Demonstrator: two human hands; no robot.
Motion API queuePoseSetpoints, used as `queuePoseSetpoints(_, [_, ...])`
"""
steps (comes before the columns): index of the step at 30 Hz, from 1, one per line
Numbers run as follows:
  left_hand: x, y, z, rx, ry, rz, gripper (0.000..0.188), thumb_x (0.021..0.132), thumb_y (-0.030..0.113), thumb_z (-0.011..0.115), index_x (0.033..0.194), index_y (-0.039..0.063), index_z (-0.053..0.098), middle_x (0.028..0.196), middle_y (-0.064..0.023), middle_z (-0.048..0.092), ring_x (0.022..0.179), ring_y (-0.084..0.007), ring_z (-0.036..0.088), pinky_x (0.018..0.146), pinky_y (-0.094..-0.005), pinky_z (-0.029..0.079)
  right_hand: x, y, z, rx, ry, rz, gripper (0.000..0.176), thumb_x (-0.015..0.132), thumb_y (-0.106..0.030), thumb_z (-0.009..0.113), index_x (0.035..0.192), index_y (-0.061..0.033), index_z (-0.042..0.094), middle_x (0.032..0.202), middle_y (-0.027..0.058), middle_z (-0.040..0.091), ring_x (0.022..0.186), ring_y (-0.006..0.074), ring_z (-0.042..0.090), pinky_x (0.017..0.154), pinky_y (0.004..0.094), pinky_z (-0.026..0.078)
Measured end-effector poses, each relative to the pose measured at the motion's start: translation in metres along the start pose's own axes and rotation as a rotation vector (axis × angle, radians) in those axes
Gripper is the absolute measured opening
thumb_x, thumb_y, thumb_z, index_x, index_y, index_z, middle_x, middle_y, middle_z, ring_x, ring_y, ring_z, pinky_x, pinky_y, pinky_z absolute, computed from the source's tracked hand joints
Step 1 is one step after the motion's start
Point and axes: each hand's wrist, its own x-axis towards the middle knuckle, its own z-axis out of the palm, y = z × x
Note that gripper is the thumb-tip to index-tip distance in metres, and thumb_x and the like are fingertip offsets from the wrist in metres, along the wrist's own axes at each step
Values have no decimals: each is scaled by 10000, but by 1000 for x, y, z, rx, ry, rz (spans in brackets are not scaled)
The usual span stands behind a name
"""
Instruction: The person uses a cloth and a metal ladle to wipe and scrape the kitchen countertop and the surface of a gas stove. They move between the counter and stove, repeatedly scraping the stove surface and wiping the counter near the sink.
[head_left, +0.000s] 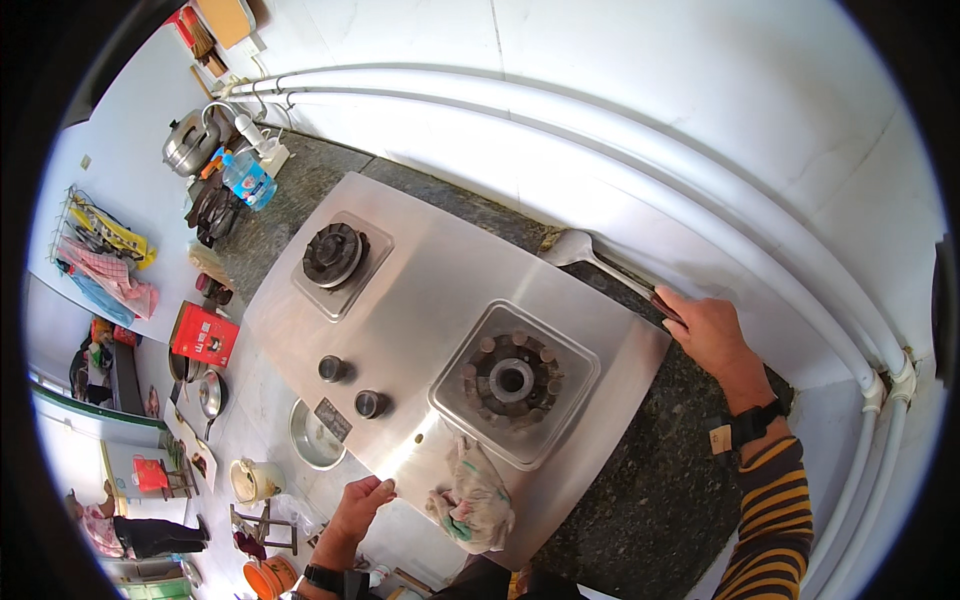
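Note:
My right hand (705, 335) grips the dark handle of a metal spatula (574, 248), whose flat blade lies behind the back edge of a stainless steel gas cooktop (420, 262), near the wall. My left hand (361, 506) is at the cooktop's front edge, thumb and fingers closed at its rim; whether it pinches the rim is unclear. Beside it a crumpled, stained cloth (480, 499) rests on the steel. Two burners show, the left burner (334, 255) and the right burner (512, 380), the latter in a square recess. Two black knobs (332, 368) sit between them.
White pipes (570, 105) run along the wall behind the dark stone counter (645, 450). A blue-labelled bottle (250, 180) and a metal pot (190, 146) stand at the far left. Below are a metal basin (316, 435), a red box (204, 334) and an orange bucket (270, 577). A person (142, 534) stands farther off.

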Motion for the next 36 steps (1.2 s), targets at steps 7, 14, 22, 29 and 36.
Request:
queuePoseSetpoints(7, [1,-1,-2,-8,-12,6,281,1006,248,605,967,-14,701,890,-31,686,852,-118,632,886,-303,517,5,-13,-14,659,-9,128,348,889,-187,668,1201,-34,655,922,227,689,794,361,635,748,377,510])
queuePoseSetpoints(14, [2,-1,-1,-11,-7,-4,281,999,254,619,953,-10,703,877,-28,687,846,-117,631,873,-304,519,32,-20,-6,745,-75,230,335,896,-191,651,1188,-26,641,855,201,653,716,317,560,718,369,486])
queuePoseSetpoints(22, [0,0,0,-54,6,-6,282,982,253,659,946,-22,706,861,-24,696,819,-89,614,809,-259,493,40,-29,-5,419,-11,106,238,887,-217,659,1091,-96,653,883,175,683,835,397,634,738,454,499])
queuePoseSetpoints(29, [1,-1,-1,-12,-3,-14,270,1008,237,605,958,-9,705,879,-22,688,846,-110,633,874,-301,521,0,-44,-85,110,-124,108,251,851,-180,666,1093,-116,668,842,176,673,807,406,627,703,487,489])
queuePoseSetpoints(36, [1,1,2,-39,17,0,273,987,243,650,954,-22,706,861,-18,690,820,-85,617,806,-261,502,27,-50,-69,188,-89,82,219,868,-188,653,1069,-102,670,863,179,678,818,405,627,713,475,498])
